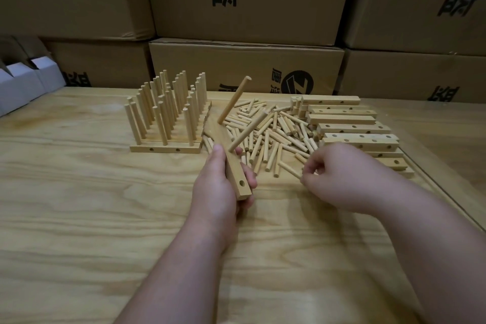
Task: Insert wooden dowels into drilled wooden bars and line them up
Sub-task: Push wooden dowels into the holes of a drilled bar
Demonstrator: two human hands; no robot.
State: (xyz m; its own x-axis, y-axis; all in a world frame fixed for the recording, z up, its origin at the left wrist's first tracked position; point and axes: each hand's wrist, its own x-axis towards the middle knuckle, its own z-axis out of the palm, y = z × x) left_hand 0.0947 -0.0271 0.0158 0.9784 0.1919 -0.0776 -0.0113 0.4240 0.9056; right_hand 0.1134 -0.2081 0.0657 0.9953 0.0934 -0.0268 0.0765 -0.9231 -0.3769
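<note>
left hand [219,181] grips a drilled wooden bar [231,163] with fingers curled round it, raised over the table [79,192]; two dowels [234,100] stand tilted in its holes. right hand [339,176] pinches a single dowel [290,169] at the near edge of the loose dowel pile [268,129]. finished bars [165,113] stand lined up at left; undrilled-side stock bars [355,126] lie at right. cardboard boxes [244,66] behind.

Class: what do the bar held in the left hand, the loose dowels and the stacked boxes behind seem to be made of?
Bar: pale unfinished-looking wood, matte, with a drilled hole. Loose dowels: the same light wood, plain and round. Boxes: brown corrugated-looking cardboard with black print and folded seams. Any clear coating cannot be told.
</note>
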